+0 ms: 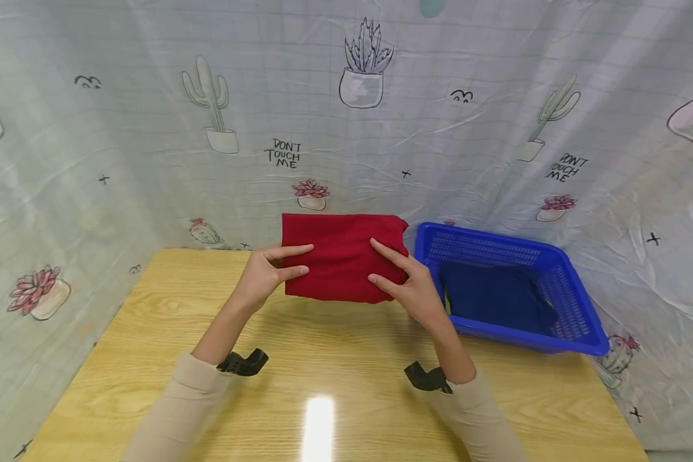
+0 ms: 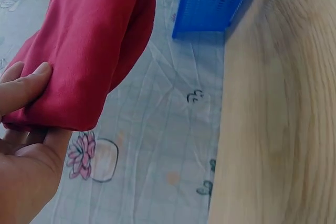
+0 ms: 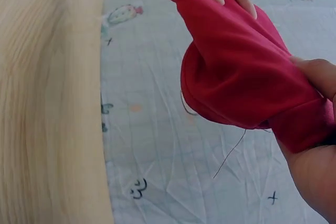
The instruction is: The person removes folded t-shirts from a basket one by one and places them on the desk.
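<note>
A folded red cloth (image 1: 341,256) is held up above the table between both hands. At its left end my left hand (image 1: 262,273) grips it, with thumb and index finger on the near face and the other fingers behind. My right hand (image 1: 412,285) grips the right end the same way. From the left wrist, the cloth (image 2: 89,51) shows thick rounded folds, with the left hand (image 2: 31,166) around its edge. In the right wrist view a loose thread hangs below the cloth (image 3: 236,77), beside the right hand (image 3: 315,166).
To the right stands a blue plastic basket (image 1: 580,321) with perforated walls. A dark blue folded cloth (image 1: 496,295) lies in it, with a bit of yellow-green at its edge. Behind the wooden table (image 1: 346,359) hangs a curtain (image 1: 346,141) printed with cacti.
</note>
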The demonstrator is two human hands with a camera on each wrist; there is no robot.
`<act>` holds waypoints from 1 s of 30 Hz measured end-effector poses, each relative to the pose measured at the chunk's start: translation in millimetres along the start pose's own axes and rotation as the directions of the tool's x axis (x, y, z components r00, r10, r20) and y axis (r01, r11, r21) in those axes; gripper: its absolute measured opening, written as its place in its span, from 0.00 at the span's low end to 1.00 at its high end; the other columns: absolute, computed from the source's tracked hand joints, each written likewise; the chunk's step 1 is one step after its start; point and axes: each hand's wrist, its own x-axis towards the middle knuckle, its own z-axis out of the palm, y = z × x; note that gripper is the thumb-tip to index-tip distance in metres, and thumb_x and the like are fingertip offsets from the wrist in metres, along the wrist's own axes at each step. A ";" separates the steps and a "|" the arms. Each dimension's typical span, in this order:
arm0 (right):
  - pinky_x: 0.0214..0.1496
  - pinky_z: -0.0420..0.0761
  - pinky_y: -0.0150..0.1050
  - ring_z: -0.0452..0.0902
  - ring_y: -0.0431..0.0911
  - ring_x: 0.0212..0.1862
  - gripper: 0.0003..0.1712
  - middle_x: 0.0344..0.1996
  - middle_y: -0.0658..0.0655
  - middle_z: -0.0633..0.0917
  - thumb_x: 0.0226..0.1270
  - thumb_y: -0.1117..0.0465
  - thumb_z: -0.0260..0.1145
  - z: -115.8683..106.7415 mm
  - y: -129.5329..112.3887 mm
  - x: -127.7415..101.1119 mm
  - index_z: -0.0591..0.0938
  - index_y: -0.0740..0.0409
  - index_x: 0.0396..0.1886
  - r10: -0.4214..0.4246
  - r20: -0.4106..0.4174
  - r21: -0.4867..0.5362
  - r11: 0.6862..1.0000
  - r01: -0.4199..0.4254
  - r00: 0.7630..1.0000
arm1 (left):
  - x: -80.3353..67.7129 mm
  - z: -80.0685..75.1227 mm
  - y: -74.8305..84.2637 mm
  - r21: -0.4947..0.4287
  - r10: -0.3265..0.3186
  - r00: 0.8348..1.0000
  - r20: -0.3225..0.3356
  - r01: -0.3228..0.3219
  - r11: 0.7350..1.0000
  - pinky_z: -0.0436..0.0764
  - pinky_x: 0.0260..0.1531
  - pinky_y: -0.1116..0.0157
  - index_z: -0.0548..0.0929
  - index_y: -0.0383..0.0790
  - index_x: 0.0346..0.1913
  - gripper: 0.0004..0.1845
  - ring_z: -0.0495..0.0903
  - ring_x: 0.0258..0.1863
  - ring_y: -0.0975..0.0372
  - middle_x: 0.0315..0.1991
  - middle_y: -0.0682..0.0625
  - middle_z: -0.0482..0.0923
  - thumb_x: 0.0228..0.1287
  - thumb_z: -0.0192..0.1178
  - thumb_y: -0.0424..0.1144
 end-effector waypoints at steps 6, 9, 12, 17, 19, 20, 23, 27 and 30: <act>0.47 0.84 0.35 0.82 0.45 0.49 0.36 0.49 0.52 0.85 0.66 0.60 0.74 9.0 5.5 6.2 0.76 0.34 0.72 0.018 0.051 0.020 1.000 -0.019 0.999 | -3.5 -10.2 -3.9 0.035 0.012 0.999 -0.034 -0.010 0.999 0.79 0.59 0.57 0.87 0.51 0.60 0.23 0.71 0.68 0.56 0.64 0.51 0.79 0.61 0.74 0.36; 0.49 0.84 0.35 0.82 0.45 0.50 0.35 0.52 0.51 0.85 0.66 0.59 0.74 12.3 7.2 8.6 0.76 0.33 0.71 0.043 0.069 0.047 0.998 -0.047 0.997 | -5.3 -13.3 -4.4 0.052 0.012 0.999 -0.039 -0.009 0.999 0.79 0.59 0.57 0.87 0.51 0.60 0.23 0.73 0.67 0.56 0.63 0.50 0.80 0.61 0.74 0.36; 0.51 0.83 0.35 0.81 0.46 0.54 0.34 0.61 0.50 0.82 0.67 0.60 0.73 17.0 9.6 11.9 0.77 0.34 0.71 0.051 0.081 0.076 0.995 -0.057 0.995 | -6.4 -17.4 -5.8 0.078 0.010 0.999 -0.052 -0.006 0.997 0.78 0.60 0.55 0.88 0.52 0.59 0.22 0.73 0.66 0.57 0.63 0.51 0.80 0.61 0.74 0.37; 0.51 0.83 0.34 0.82 0.46 0.55 0.34 0.67 0.48 0.78 0.66 0.61 0.74 26.3 12.7 19.0 0.78 0.38 0.71 -0.001 0.096 0.097 0.995 -0.009 0.995 | -8.3 -25.9 -8.2 0.120 0.007 0.997 -0.073 0.002 0.993 0.78 0.60 0.54 0.88 0.52 0.59 0.22 0.73 0.66 0.57 0.62 0.51 0.81 0.61 0.74 0.37; 0.49 0.83 0.33 0.82 0.45 0.52 0.34 0.66 0.47 0.79 0.65 0.61 0.74 29.8 12.7 20.9 0.78 0.39 0.70 -0.019 0.096 0.090 0.996 0.010 0.995 | -9.3 -29.5 -9.6 0.128 -0.001 0.997 -0.076 0.011 0.992 0.77 0.61 0.53 0.88 0.52 0.59 0.22 0.73 0.67 0.57 0.63 0.51 0.80 0.61 0.74 0.37; 0.48 0.83 0.33 0.82 0.45 0.52 0.34 0.65 0.48 0.80 0.65 0.61 0.74 31.6 13.1 21.8 0.78 0.39 0.70 -0.029 0.098 0.089 0.996 0.020 0.995 | -10.1 -31.2 -10.3 0.130 -0.007 0.997 -0.077 0.017 0.991 0.76 0.62 0.53 0.87 0.52 0.59 0.22 0.72 0.67 0.56 0.63 0.51 0.80 0.61 0.74 0.37; 0.46 0.83 0.33 0.82 0.45 0.50 0.34 0.63 0.51 0.82 0.65 0.62 0.74 37.2 14.0 23.1 0.78 0.42 0.70 -0.048 0.099 0.079 0.996 0.040 0.994 | -13.2 -36.1 -12.9 0.148 -0.020 0.996 -0.082 0.032 0.988 0.76 0.62 0.53 0.87 0.51 0.60 0.23 0.71 0.69 0.55 0.65 0.50 0.79 0.62 0.73 0.37; 0.47 0.83 0.33 0.81 0.46 0.53 0.33 0.60 0.54 0.84 0.64 0.62 0.75 45.1 14.8 22.2 0.80 0.44 0.69 -0.037 0.098 0.068 0.997 0.030 0.995 | -17.3 -41.0 -16.7 0.173 -0.026 0.995 -0.096 0.043 0.984 0.78 0.58 0.59 0.87 0.51 0.60 0.23 0.69 0.69 0.54 0.65 0.49 0.78 0.62 0.73 0.37; 0.49 0.83 0.33 0.80 0.46 0.55 0.33 0.60 0.55 0.83 0.63 0.61 0.76 50.6 14.3 19.2 0.81 0.42 0.68 -0.012 0.102 0.062 0.998 0.006 0.995 | -18.6 -43.6 -20.4 0.191 -0.031 0.995 -0.099 0.049 0.980 0.78 0.56 0.62 0.87 0.52 0.60 0.22 0.66 0.72 0.53 0.65 0.50 0.79 0.62 0.73 0.37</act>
